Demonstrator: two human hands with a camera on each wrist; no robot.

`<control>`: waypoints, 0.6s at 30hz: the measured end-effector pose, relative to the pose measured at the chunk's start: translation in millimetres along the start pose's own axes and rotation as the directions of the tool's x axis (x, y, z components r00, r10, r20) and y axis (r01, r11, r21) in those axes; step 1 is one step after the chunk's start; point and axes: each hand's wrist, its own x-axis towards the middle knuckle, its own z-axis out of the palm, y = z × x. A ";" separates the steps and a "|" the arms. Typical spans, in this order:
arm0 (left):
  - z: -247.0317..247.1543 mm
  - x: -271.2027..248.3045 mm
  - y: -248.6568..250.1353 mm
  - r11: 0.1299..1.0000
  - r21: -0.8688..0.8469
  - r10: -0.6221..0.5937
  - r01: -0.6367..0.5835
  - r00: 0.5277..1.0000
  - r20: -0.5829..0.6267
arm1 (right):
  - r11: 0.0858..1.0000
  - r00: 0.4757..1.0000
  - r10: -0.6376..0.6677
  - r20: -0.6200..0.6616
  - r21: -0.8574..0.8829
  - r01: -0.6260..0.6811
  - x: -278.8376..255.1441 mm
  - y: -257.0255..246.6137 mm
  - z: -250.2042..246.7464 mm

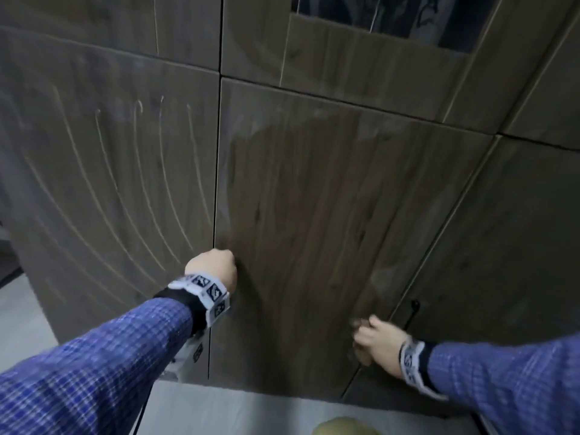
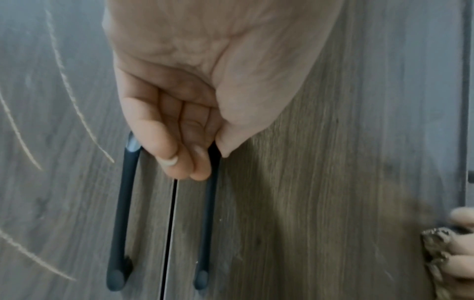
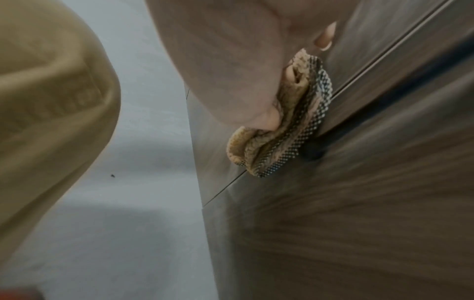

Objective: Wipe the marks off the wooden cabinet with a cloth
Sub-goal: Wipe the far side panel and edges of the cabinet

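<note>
The wooden cabinet [image 1: 314,199] fills the head view. Pale curved marks [image 1: 141,183] streak its left door; the middle door looks darker and shows no streaks. My left hand [image 1: 213,268] grips a dark bar handle [image 2: 209,223] just right of the seam between those doors, with fingers [image 2: 179,154] curled round it. My right hand [image 1: 373,340] holds a crumpled tan and checkered cloth [image 3: 282,125] against the middle door's lower right edge. The cloth [image 2: 436,253] also shows at the right edge of the left wrist view.
A second dark handle [image 2: 120,223] sits on the left door beside the held one. Another handle [image 1: 412,312] is on the right door, just past the cloth. Grey floor [image 1: 235,409] lies below the cabinet. A beige trouser knee [image 3: 51,101] is close on the left.
</note>
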 end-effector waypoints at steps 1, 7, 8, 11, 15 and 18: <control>-0.8 0.6 1.3 1.000 0.013 -0.004 0.004 1.000 0.003 | 0.997 1.000 0.012 0.011 -0.073 -0.011 0.7 -10.1 -10.0; -5.3 -2.0 5.8 0.997 0.072 -0.006 0.000 0.997 0.080 | 0.996 0.984 -0.055 0.168 -0.059 0.066 -9.6 -22.8 -21.1; -8.9 -2.6 7.5 0.996 0.087 0.000 -0.009 0.996 0.094 | 0.993 0.987 -0.048 0.152 -0.096 0.064 -15.3 -11.7 -22.7; -15.7 -6.6 11.0 0.993 0.111 0.018 -0.032 0.992 0.128 | 0.965 0.990 -0.085 -0.108 -0.257 0.055 -54.2 36.5 -50.5; -27.0 -16.9 18.9 0.978 0.194 0.054 -0.083 0.987 0.153 | 0.955 0.962 0.005 -0.272 -0.283 -0.085 -108.9 106.2 -104.5; -43.5 -26.2 34.8 0.966 0.225 0.105 -0.131 0.987 0.122 | 0.950 0.931 0.013 -0.366 -0.286 -0.125 -125.0 131.2 -130.3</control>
